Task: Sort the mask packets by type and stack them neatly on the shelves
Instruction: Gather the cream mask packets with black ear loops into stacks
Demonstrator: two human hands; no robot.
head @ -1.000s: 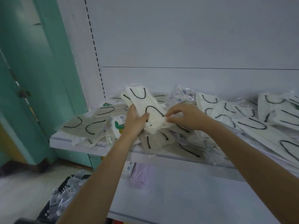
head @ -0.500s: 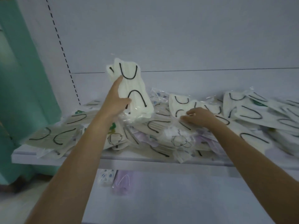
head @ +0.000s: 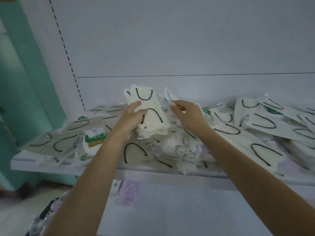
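Note:
A white shelf [head: 51, 166] carries a loose heap of mask packets, most of them cream with black ear loops. My left hand [head: 130, 120] grips a bunch of cream mask packets [head: 150, 114] and holds it upright above the heap's middle. Just right of the bunch, my right hand [head: 188, 114] pinches the edge of a clear packet [head: 164, 100]. A packet with a green and white label [head: 94, 140] lies left of my left arm. More cream packets [head: 262, 124] spread across the right part of the shelf.
On the lower shelf [head: 187, 210] lies a lilac mask packet [head: 127, 193] beside a patterned one [head: 115, 185]. A teal door [head: 22, 82] stands at the left. A dark basket with packets [head: 42, 222] sits on the floor at the lower left.
My left hand has lowered the bunch of cream packets back toward the heap. My right hand rose from the heap and now pinches a clear packet beside the bunch.

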